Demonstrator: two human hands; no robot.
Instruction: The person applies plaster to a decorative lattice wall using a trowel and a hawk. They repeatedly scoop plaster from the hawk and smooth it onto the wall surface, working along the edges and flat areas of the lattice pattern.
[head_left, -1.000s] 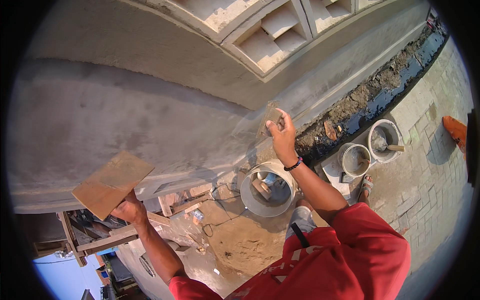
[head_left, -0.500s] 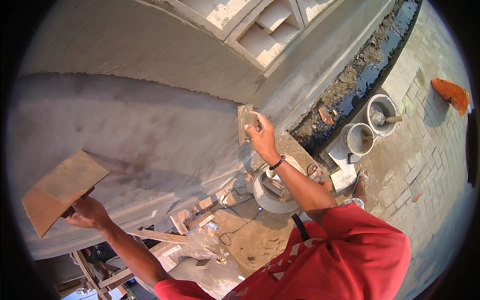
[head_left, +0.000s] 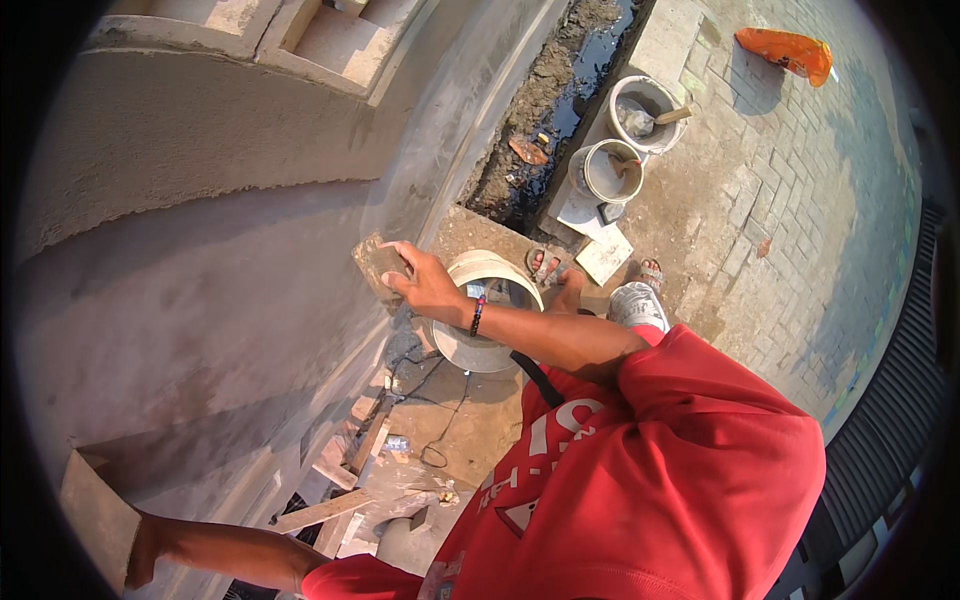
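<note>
My right hand (head_left: pixel 430 288), a beaded bracelet at its wrist, is closed round a small, flat, mortar-stained rectangular float (head_left: pixel 374 264). The float is at the grey plastered wall (head_left: pixel 210 300), near the wall's lower ledge; whether it touches cannot be told. At the lower left my left hand (head_left: pixel 143 550) grips a plastering hawk (head_left: pixel 98 515), a wide board tilted steeply beside the wall. The board hides part of that hand's fingers. Beneath my right forearm stands a large pale bucket (head_left: pixel 478 352) with tools or blocks inside.
Two mortar buckets (head_left: pixel 645 100) stand beside a muddy drainage trench (head_left: pixel 540 125). Close to my feet lies a pale tile (head_left: pixel 605 255). Wood scraps (head_left: pixel 325 510) and a thin cable (head_left: pixel 465 395) lie below the wall. An orange bag (head_left: pixel 785 52) rests on the paving (head_left: pixel 770 180).
My view has swung right. My right hand with the float is lower along the wall. My left hand and the hawk have dropped to the lower left, the board now steeper.
</note>
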